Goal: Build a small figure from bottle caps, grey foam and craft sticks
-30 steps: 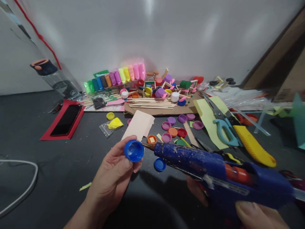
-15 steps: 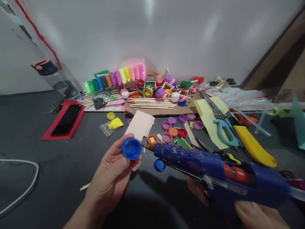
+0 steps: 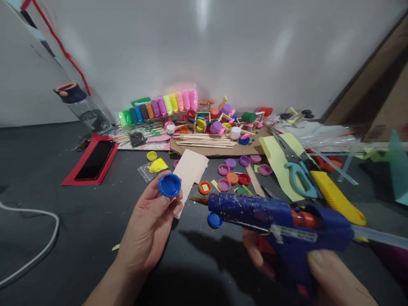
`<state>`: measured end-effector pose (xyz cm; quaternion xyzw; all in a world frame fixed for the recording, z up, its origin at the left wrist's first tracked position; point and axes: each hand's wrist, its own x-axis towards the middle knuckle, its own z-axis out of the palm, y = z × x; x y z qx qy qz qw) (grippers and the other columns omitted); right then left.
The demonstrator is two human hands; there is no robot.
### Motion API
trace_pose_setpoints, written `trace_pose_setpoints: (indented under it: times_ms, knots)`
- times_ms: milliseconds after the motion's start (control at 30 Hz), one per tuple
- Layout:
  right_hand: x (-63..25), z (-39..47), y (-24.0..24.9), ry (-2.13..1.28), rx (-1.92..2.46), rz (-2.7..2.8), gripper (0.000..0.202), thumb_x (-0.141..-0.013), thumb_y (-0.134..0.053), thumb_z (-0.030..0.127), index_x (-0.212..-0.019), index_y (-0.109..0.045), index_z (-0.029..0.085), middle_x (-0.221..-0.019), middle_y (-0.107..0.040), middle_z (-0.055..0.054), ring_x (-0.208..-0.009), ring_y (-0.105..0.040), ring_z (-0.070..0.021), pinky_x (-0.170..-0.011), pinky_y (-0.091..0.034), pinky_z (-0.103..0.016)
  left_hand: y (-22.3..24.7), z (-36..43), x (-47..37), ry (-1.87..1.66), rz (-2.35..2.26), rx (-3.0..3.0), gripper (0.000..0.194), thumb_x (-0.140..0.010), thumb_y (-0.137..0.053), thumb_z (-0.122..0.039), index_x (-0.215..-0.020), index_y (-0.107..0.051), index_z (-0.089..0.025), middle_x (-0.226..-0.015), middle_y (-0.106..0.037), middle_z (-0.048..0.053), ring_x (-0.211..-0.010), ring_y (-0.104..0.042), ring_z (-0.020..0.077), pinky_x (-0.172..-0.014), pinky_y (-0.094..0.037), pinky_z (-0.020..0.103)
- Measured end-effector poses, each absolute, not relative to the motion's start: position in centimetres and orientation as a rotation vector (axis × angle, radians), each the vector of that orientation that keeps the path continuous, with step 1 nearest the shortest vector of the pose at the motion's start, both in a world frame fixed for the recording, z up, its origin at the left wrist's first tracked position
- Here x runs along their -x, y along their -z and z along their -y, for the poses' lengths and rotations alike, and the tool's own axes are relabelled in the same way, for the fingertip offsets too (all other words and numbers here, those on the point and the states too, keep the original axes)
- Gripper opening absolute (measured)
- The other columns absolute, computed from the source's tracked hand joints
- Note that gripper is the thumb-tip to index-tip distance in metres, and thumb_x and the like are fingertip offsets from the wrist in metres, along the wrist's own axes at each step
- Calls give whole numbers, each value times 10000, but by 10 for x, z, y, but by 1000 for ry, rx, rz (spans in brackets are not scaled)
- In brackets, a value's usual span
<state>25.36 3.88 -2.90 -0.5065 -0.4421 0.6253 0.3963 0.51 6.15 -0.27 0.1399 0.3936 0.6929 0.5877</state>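
Observation:
My left hand (image 3: pixel 149 225) pinches a blue bottle cap (image 3: pixel 169 185) between thumb and fingers, its hollow side facing me. In my right hand (image 3: pixel 331 272) is a blue hot glue gun (image 3: pixel 255 212), gripped by its handle. The gun's metal nozzle (image 3: pixel 200 199) points left and stands a short way off from the cap. A clear glue stick (image 3: pixel 382 236) sticks out of the gun's rear. Below the barrel, a second blue cap (image 3: pixel 215 219) lies on the table. Just behind my left hand is a pale pink card (image 3: pixel 193 165).
Several coloured caps (image 3: pixel 224 184) lie mid-table. Wooden sticks (image 3: pixel 204 140) rest on cardboard behind them. Scissors (image 3: pixel 299 174) and a yellow cutter (image 3: pixel 338 197) lie at right. A phone (image 3: pixel 95 160), a water bottle (image 3: pixel 86 110) and a white cable (image 3: pixel 51 238) are at left.
The blue cap in my left hand has moved slightly left and up, away from the nozzle. The glue gun has shifted a little, and the gap between nozzle and cap is wider.

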Motion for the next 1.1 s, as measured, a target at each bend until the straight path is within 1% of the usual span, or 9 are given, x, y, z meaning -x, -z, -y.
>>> trace_pose_setpoints:
  times_ms: [100,167,233,333,433,567,800,933,1100]
  knots:
    - [-229,-51,9,-1786,1090,1067,636,-807,-510,787,-872,-752,203,-611,-614,-94,-462,-491,-179,-404,-438,-280,0,-63,0,-1702,-958,-328,320,-654,-901,-246,-951,-781,-235,-886,-710,15,-765,-629,111,-640,-516,179]
    - [-218,-58,0,-1834,1028,1034,670,-815,-511,799,-877,-737,171,-551,-554,-58,-424,-389,-112,-368,-307,-209,-4,-62,6,-1809,-982,-381,298,-682,-883,-242,-959,-774,-240,-919,-710,7,-797,-630,113,-662,-514,182]
    - [-212,-63,-3,-1842,965,1016,664,-812,-538,796,-909,-725,166,-542,-533,-33,-404,-328,-76,-353,-224,-177,-12,-60,13,-1947,-996,-468,232,-737,-842,-228,-955,-766,-255,-935,-703,-7,-814,-621,115,-661,-504,187]
    - [-204,-68,1,-1892,882,997,574,-804,-631,730,-939,-706,178,-541,-525,2,-363,-274,-49,-313,-172,-157,-26,-55,23,-2146,-1009,-595,117,-833,-751,-208,-931,-760,-273,-942,-689,-23,-842,-599,118,-671,-484,198]
    - [-189,-71,5,-2037,910,868,477,-782,-741,622,-900,-696,163,-581,-539,13,-382,-316,-35,-311,-232,-128,-37,-50,28,-2259,-1013,-670,96,-865,-712,-208,-916,-757,-276,-967,-686,-28,-864,-583,118,-702,-470,205]
    - [-159,-75,6,-2207,970,731,458,-703,-854,524,-858,-682,129,-692,-574,2,-484,-436,-40,-362,-344,-110,-37,-47,29,-2257,-947,-681,170,-796,-791,-242,-961,-755,-263,-926,-689,-24,-823,-599,118,-700,-474,211]
    - [-137,-90,18,-2175,1065,924,515,-698,-836,574,-835,-636,120,-634,-586,19,-438,-464,-40,-380,-394,-134,-21,-56,27,-2179,-909,-657,253,-748,-829,-270,-988,-757,-240,-938,-706,6,-793,-615,120,-659,-482,200]
    - [-149,-99,21,-2109,1122,985,479,-699,-856,518,-816,-614,123,-622,-622,9,-459,-511,-57,-416,-449,-152,-13,-60,25,-2110,-900,-663,282,-751,-826,-284,-1017,-756,-219,-932,-707,25,-793,-628,123,-649,-489,199]
    - [-160,-102,20,-2168,1163,1025,491,-654,-892,479,-822,-600,121,-694,-684,-49,-533,-619,-114,-507,-544,-226,-11,-59,21,-2082,-898,-678,260,-750,-828,-269,-999,-763,-233,-911,-714,11,-759,-623,106,-643,-503,191]
